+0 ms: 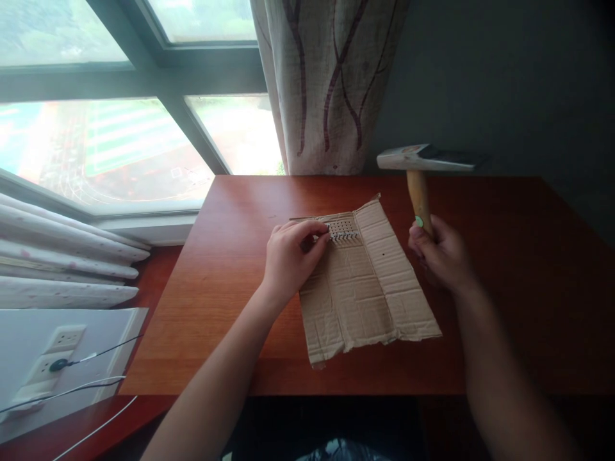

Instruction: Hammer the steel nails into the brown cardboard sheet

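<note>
My right hand [439, 253] grips a hammer [418, 192] by its wooden handle. The hammer is raised upright, its metal head above the back right of the tabletop. Over the far left part of a creased cardboard sheet [360, 288], my left hand [295, 253] has thumb and forefinger in a pinch; whatever is between them is too small to make out. Just right of those fingertips, a row of small metal pieces that look like nails [344, 236] stands out of the cardboard. Behind that row is a grid of small dark holes or dots [342, 226].
The cardboard lies on a reddish-brown wooden desk [216, 275]. Behind are a window [144, 134] and a patterned curtain [331, 83]. At lower left, wall sockets [52, 362] have a black plug and several cables.
</note>
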A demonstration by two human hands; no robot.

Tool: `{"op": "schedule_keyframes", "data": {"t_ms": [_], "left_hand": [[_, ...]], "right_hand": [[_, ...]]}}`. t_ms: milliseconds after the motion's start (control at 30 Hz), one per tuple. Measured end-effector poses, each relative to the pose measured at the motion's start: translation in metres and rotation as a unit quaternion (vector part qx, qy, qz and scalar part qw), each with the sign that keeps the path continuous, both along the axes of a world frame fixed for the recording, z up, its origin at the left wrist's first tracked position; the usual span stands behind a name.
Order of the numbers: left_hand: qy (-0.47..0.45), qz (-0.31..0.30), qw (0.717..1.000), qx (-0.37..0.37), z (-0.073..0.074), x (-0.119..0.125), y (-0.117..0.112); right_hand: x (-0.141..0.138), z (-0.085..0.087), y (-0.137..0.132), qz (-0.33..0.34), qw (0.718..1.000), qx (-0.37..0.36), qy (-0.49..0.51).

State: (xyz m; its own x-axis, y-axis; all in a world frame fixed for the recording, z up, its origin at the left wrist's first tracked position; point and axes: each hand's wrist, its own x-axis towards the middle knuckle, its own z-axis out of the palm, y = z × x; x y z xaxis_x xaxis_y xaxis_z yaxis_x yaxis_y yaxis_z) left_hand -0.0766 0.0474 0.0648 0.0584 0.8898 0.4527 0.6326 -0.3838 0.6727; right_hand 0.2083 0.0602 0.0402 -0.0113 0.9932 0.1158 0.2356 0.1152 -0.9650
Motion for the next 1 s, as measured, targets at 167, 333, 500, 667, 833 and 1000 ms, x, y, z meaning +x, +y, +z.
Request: {"op": "schedule_keyframes", "data": {"t_ms": [167,333,500,667,833,1000], "left_hand": [[0.011,-0.008,1.000,-0.001,-0.001,-0.001,-0.001],[0.039,-0.009,0.999,0.007,0.001,-0.001,-0.002],[0.070,-0.006,0.998,0.001,0.002,0.000,-0.001],[0.078,-0.006,0.997,0.003,0.003,0.001,0.000],[0.089,-0.006,0.996,0.002,0.004,0.000,-0.001],[0.098,-0.005,0.995,-0.009,0.005,0.000,-0.001]], "right_hand": [[0.009,0.018,-0.007,0.050,0.987,-0.023,-0.154],[0.010,0.072,-0.016,0.099,0.945,-0.014,-0.310],[0.009,0.119,-0.017,0.164,0.893,-0.009,-0.418],[0.000,0.142,-0.013,0.218,0.860,-0.019,-0.462],[-0.005,0.145,-0.011,0.209,0.857,-0.010,-0.471],[-0.008,0.145,-0.007,0.220,0.852,-0.013,-0.475]]}}
